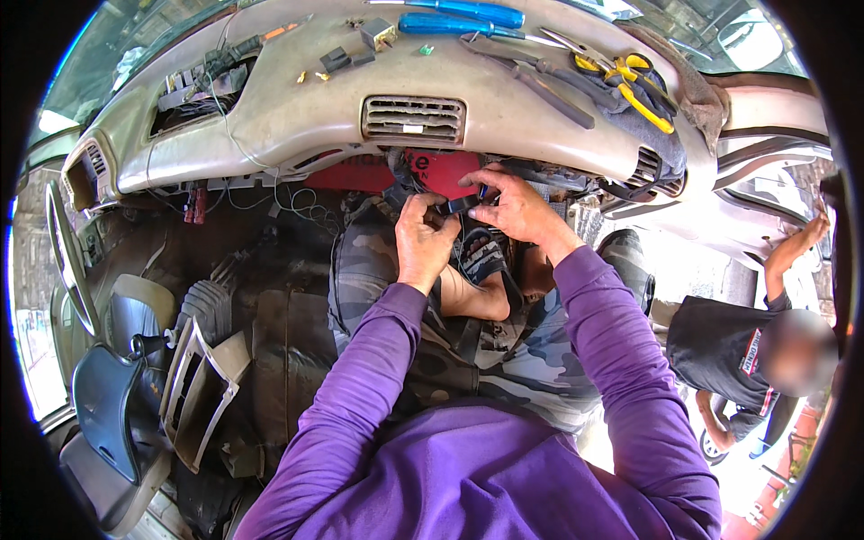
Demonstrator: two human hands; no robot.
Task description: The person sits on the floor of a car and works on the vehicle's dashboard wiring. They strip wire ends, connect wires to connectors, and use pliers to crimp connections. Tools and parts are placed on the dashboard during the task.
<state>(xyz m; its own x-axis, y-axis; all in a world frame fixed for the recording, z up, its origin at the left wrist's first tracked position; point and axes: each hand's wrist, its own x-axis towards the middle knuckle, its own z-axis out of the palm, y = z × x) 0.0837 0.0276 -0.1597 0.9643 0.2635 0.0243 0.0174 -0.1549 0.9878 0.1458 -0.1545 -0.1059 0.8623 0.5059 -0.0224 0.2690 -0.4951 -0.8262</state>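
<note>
Fingers (490, 178) of both hands are closed in a pinch in the head view. Left hand (419, 243) and right hand (517, 213) meet at a small dark block (460, 205) just below mid-dash, seen over the camouflage trousers (364, 256). Left thumb and fingertips grip the block; right thumb and index pinch a small blue piece (483, 192) at its right end. Can't tell if the two are joined. Forearms (360, 378) slant up and inward from the lower edge, in creased purple cloth sleeves (630, 360).

Dash (315, 108): scuffed beige plastic, rounded front edge, slatted rectangular vent (414, 120) mid-face. On top: screwdrivers (441, 24) with blue handles, dark-handled pliers (549, 94), a yellow-and-black-handled tool (646, 108), small black cube-like part (336, 60). Thin pale wire (229, 126) trails down at left. Red panel (360, 171) behind the hands, printed. Lower left: open beige plastic frame (202, 387), next to a ribbed grey boot (209, 310).
</note>
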